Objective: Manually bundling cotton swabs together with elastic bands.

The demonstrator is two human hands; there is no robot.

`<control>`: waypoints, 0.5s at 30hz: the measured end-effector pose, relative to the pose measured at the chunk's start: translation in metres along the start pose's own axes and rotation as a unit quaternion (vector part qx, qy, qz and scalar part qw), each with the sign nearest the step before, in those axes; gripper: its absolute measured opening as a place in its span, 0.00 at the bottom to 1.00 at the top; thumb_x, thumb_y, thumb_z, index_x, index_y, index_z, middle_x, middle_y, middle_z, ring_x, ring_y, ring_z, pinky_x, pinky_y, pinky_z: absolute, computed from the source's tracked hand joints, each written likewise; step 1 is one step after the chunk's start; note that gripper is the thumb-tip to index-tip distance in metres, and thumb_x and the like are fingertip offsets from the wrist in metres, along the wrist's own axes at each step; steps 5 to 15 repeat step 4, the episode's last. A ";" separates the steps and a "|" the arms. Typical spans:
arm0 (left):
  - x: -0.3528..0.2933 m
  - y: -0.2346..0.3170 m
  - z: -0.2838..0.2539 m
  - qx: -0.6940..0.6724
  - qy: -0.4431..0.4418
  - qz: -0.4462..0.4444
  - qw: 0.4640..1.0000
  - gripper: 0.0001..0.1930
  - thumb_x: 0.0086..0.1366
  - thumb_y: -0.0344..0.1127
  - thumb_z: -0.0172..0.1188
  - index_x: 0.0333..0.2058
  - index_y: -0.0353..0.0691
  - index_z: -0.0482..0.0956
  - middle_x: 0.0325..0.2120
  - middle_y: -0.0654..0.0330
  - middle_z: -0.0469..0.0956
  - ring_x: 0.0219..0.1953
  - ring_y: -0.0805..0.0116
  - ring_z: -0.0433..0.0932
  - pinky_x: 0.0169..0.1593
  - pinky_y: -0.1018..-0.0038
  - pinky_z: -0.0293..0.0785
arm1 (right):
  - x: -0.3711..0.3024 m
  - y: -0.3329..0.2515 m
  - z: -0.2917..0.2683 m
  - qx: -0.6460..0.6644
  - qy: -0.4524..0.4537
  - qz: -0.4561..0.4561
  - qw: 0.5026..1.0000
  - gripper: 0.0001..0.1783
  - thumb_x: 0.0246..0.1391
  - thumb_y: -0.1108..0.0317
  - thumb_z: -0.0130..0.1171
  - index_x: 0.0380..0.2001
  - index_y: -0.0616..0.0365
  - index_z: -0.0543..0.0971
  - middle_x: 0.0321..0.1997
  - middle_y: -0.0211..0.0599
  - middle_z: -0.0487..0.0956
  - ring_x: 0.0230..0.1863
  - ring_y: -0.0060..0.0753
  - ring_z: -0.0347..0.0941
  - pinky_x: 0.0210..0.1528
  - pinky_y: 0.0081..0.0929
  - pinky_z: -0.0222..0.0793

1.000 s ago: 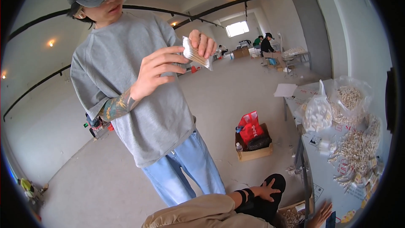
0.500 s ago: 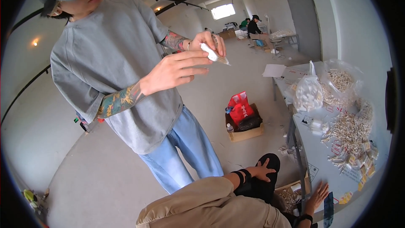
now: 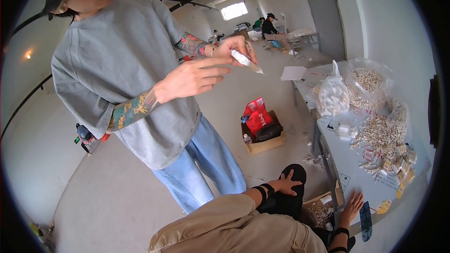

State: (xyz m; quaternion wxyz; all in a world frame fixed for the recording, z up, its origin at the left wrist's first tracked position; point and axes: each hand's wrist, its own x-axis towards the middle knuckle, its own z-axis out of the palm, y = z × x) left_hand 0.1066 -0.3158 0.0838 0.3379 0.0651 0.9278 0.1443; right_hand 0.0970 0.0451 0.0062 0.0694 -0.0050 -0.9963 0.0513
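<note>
My left hand [image 3: 289,183] rests with fingers spread on a black-covered leg [image 3: 286,204]. My right hand [image 3: 351,208] lies flat at the near edge of the table [image 3: 323,152], fingers stretched and holding nothing. Beside it is a dark, glossy flat strip [image 3: 365,222]. Further along the tabletop lie a loose heap of cotton swabs [image 3: 382,133] and several small swab packets [image 3: 403,161]. In front of me, a standing person in a grey T-shirt [image 3: 126,65] holds a clear packet of cotton swabs [image 3: 246,62] in one hand, the other hand close to it.
Bags of white-tipped swabs [image 3: 333,96] and loose swabs [image 3: 368,82] stand at the table's far end. Below its edge is a box of swabs [image 3: 321,213]. A cardboard box [image 3: 267,145] with a red bag [image 3: 258,117] sits on the floor. People [image 3: 269,28] sit far back.
The view has shifted slightly. The standing person's packet has turned a little and the free hand has drawn back from it. My two hands keep their places.
</note>
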 end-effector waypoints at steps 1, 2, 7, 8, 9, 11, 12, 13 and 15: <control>0.000 0.000 0.001 0.000 -0.002 0.000 1.000 0.39 0.58 0.59 0.57 0.67 0.66 0.51 0.65 0.32 0.19 0.66 0.28 0.22 0.66 0.41 0.30 | -0.001 -0.001 -0.003 -0.001 -0.011 0.005 1.000 0.39 0.51 0.79 0.47 0.67 0.51 0.52 0.72 0.46 0.49 0.72 0.46 0.45 0.72 0.47 0.37; 0.000 -0.001 0.002 -0.005 0.000 0.005 1.000 0.39 0.58 0.59 0.57 0.67 0.66 0.51 0.65 0.33 0.19 0.66 0.28 0.21 0.66 0.41 0.30 | -0.002 -0.002 -0.004 -0.002 -0.021 0.010 1.000 0.39 0.51 0.79 0.47 0.68 0.51 0.52 0.72 0.46 0.49 0.72 0.47 0.45 0.72 0.47 0.37; -0.002 -0.002 0.003 -0.009 0.002 0.010 1.000 0.39 0.58 0.59 0.57 0.67 0.66 0.51 0.65 0.33 0.20 0.66 0.28 0.21 0.66 0.41 0.30 | -0.003 -0.001 -0.003 -0.004 -0.026 0.009 1.000 0.41 0.51 0.78 0.49 0.68 0.50 0.50 0.72 0.45 0.48 0.72 0.46 0.44 0.72 0.48 0.36; -0.002 -0.002 0.003 -0.009 0.002 0.010 1.000 0.39 0.58 0.59 0.57 0.67 0.66 0.51 0.65 0.33 0.20 0.66 0.28 0.21 0.66 0.41 0.30 | -0.003 -0.001 -0.003 -0.004 -0.026 0.009 1.000 0.41 0.51 0.78 0.49 0.68 0.50 0.50 0.72 0.45 0.48 0.72 0.46 0.44 0.72 0.48 0.36; -0.002 -0.002 0.003 -0.009 0.002 0.010 1.000 0.39 0.58 0.59 0.57 0.67 0.66 0.51 0.65 0.33 0.20 0.66 0.28 0.21 0.66 0.41 0.30 | -0.003 -0.001 -0.003 -0.004 -0.026 0.009 1.000 0.41 0.51 0.78 0.49 0.68 0.50 0.50 0.72 0.45 0.48 0.72 0.46 0.44 0.72 0.48 0.36; -0.002 -0.002 0.003 -0.009 0.002 0.010 1.000 0.39 0.58 0.59 0.57 0.67 0.66 0.51 0.65 0.33 0.20 0.66 0.28 0.21 0.66 0.41 0.30 | -0.003 -0.001 -0.003 -0.004 -0.026 0.009 1.000 0.41 0.51 0.78 0.49 0.68 0.50 0.50 0.72 0.45 0.48 0.72 0.46 0.44 0.72 0.48 0.36; -0.002 -0.002 0.003 -0.009 0.002 0.010 1.000 0.39 0.58 0.59 0.57 0.67 0.66 0.51 0.65 0.33 0.20 0.66 0.28 0.21 0.66 0.41 0.30 | -0.003 -0.001 -0.003 -0.004 -0.026 0.009 1.000 0.41 0.51 0.78 0.49 0.68 0.50 0.50 0.72 0.45 0.48 0.72 0.46 0.44 0.72 0.48 0.36; -0.002 -0.002 0.003 -0.009 0.002 0.010 1.000 0.39 0.58 0.59 0.57 0.67 0.66 0.51 0.65 0.33 0.20 0.66 0.28 0.21 0.66 0.41 0.30 | -0.003 -0.001 -0.003 -0.004 -0.026 0.009 1.000 0.41 0.51 0.78 0.49 0.68 0.50 0.50 0.72 0.45 0.48 0.72 0.46 0.44 0.72 0.48 0.36; -0.002 -0.002 0.003 -0.009 0.002 0.010 1.000 0.39 0.58 0.59 0.57 0.67 0.66 0.51 0.65 0.33 0.20 0.66 0.28 0.21 0.66 0.41 0.30 | -0.003 -0.001 -0.003 -0.004 -0.026 0.009 1.000 0.41 0.51 0.78 0.49 0.68 0.50 0.50 0.72 0.45 0.48 0.72 0.46 0.44 0.72 0.48 0.36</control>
